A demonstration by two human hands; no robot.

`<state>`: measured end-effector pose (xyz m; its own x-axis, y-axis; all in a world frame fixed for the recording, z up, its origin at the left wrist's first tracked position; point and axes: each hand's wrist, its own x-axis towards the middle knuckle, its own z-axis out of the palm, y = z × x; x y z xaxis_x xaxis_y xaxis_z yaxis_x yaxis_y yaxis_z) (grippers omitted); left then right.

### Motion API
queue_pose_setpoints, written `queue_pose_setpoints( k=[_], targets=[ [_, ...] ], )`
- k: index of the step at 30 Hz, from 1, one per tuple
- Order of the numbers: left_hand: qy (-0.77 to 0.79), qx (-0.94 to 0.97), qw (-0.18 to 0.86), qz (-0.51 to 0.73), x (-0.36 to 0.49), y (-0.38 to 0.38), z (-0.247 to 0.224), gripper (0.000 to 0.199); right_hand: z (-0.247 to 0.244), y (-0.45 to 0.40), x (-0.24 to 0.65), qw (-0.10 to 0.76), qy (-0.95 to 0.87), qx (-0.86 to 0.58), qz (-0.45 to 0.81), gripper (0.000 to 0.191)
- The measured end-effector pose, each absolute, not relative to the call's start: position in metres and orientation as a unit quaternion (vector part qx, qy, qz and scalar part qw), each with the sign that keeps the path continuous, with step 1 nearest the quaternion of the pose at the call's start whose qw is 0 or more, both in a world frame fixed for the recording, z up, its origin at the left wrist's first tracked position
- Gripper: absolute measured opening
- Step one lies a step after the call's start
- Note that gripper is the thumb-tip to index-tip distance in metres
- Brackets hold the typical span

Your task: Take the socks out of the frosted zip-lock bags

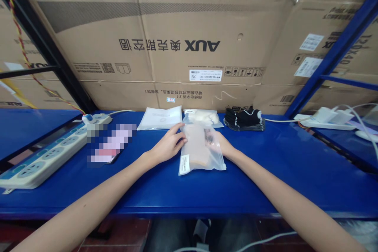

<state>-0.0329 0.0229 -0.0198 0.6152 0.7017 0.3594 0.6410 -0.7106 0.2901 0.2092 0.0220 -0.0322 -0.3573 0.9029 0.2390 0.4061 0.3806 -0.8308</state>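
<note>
A frosted plastic zip bag (196, 145) with a white label at its lower left and dark print at its upper right is between my hands, above the blue table. Something flat and pale brownish shows dimly inside it. At its left edge, my left hand (169, 143) has its fingers bent and closed on the plastic. My right hand (223, 144) grips the bag from the right side; its fingers are blurred by the frosted plastic, and I cannot tell whether they are behind or inside it.
Along the back lie a flat white packet (161, 118), another frosted bag (202, 117) with pale contents, and folded black socks (244, 119). A power strip (56, 149) and a pixelated phone (113, 143) are on the left. Another strip with chargers (327, 118) stands right. Cardboard (177, 15) walls the back.
</note>
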Motion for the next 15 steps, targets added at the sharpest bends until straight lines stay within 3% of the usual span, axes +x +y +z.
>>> queue_pose_setpoints(
  k=[7, 15],
  targets=[
    [0.377, 0.883, 0.046, 0.274, -0.032, 0.025, -0.015, 0.027, -0.021, 0.018, 0.210, 0.400, -0.671, -0.442, 0.441, 0.025],
    [0.413, 0.854, 0.000, 0.317, -0.059, 0.044, 0.003, 0.023, 0.002, 0.021, 0.216, 0.424, -0.554, -0.546, 0.463, 0.013]
  ],
)
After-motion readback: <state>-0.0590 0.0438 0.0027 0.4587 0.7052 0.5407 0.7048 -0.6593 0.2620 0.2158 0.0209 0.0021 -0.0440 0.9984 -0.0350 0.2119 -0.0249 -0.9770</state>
